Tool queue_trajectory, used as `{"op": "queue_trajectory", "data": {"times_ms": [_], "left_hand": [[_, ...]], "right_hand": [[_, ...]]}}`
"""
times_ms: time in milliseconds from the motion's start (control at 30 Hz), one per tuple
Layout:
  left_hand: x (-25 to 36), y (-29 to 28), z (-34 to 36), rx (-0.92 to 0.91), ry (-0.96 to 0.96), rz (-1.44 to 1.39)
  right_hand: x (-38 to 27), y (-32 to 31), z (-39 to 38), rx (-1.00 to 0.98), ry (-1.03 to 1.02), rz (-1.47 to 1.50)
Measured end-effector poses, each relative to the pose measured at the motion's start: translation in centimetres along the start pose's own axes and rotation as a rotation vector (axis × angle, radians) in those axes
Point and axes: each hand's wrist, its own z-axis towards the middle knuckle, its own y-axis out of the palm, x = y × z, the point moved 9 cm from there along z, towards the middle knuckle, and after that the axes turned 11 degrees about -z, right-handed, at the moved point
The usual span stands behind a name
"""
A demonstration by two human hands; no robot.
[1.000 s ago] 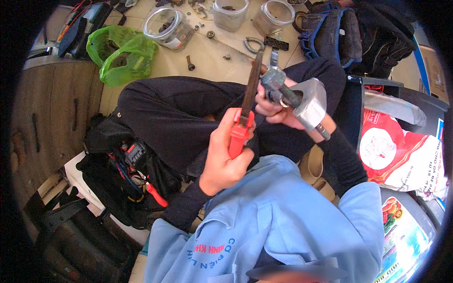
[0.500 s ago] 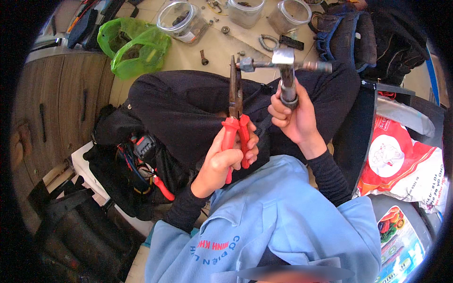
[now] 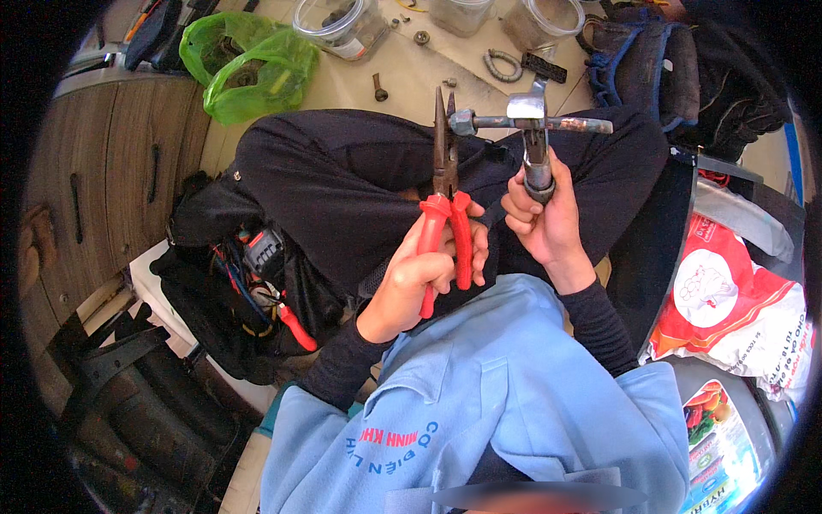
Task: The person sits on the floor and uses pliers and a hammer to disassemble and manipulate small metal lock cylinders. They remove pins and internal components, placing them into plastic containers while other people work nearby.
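Note:
My left hand [image 3: 425,272] is wrapped round the red handles of long-nose pliers [image 3: 445,163], which point away from me with their jaw tips slightly apart. Close by those jaws is the hex nut [image 3: 462,122] on one end of a metal rod or tube [image 3: 582,125]; whether they touch, I cannot tell. My right hand [image 3: 548,214] is closed on the stem of a shiny metal tool [image 3: 527,107]. The tube lies crosswise at this tool's head, its coppery end sticking out to the right. How the head holds it is hidden.
Beyond my crossed legs are a green plastic bag [image 3: 257,68], clear tubs [image 3: 342,30], a bolt-like part [image 3: 379,87] and a coiled ring [image 3: 503,66]. A tool bag [image 3: 265,291] stands left, beside wooden drawers [image 3: 128,163]. At right lies a red-and-white sack [image 3: 719,291].
The view has shifted a little. Both hands, with the pliers and the metal tool, appear slightly farther right and lower. The pliers' tips now show a wider gap.

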Motion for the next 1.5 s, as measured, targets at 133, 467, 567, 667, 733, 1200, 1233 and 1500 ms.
{"op": "queue_trajectory", "data": {"times_ms": [133,467,567,667,733,1200,1233,1500], "left_hand": [[0.1,0.5,0.3,-0.015,-0.003,-0.024],[-0.1,0.9,0.7,0.016,-0.040,-0.014],[-0.2,1.0,0.8,0.022,-0.063,-0.042],[-0.2,1.4,0.8,0.023,-0.107,-0.080],[-0.2,1.5,0.7,-0.001,-0.133,-0.101],[-0.4,1.4,1.1,-0.018,-0.178,-0.076],[-0.3,1.2,1.2,-0.008,-0.160,-0.033],[-0.9,-0.4,1.4,0.045,-0.149,-0.077]], "right_hand": [[0.1,-0.2,0.0,0.003,-0.011,0.013],[-1.1,-0.7,-0.3,-0.003,-0.118,-0.098],[-1.1,-1.0,-0.4,0.023,-0.111,-0.100],[-1.3,-1.8,-0.4,0.016,-0.147,-0.123],[-1.8,-2.5,-0.3,-0.009,-0.183,-0.148],[-3.3,-3.4,-0.3,-0.065,-0.243,-0.185],[-3.0,-3.6,-0.2,-0.055,-0.210,-0.152],[-1.4,-3.4,0.4,-0.034,-0.040,-0.099]]}}
